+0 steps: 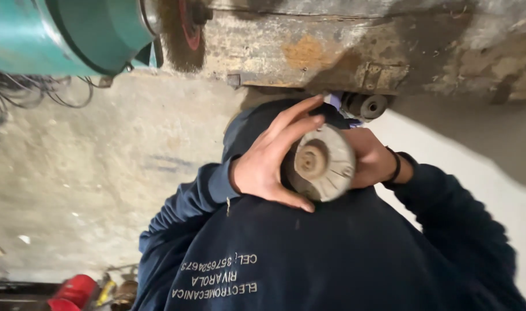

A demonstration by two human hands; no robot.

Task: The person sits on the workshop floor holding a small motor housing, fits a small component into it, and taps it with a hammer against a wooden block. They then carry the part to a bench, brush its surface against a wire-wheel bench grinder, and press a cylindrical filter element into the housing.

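Grey metal disc [320, 163], round, with a raised hub at its middle and thin grooves running out to the rim. Dull and dusty all over, rust-brown at the hub, no bright bare metal to be seen. Held up in front of a navy sweatshirt [332, 253], just below the edge of a worn, stained tabletop [332, 52].

Gripped by 2 hands: left hand [268, 164] wrapped round the near side, fingers spread and curled over the top edge, thumb under the rim; right hand [371, 160], with a black wristband [396, 165], closed against the far side, its fingers mostly hidden behind the disc.

Judged from the dirt on the face, little done to the disc so far. Well apart from the wire wheel [179, 34] on the green machine [73, 34] at upper left, touching neither. Small black roller [366, 105] just above the right hand, under the tabletop edge. Bare concrete floor [101, 161] beyond, red container [76, 291] at lower left.
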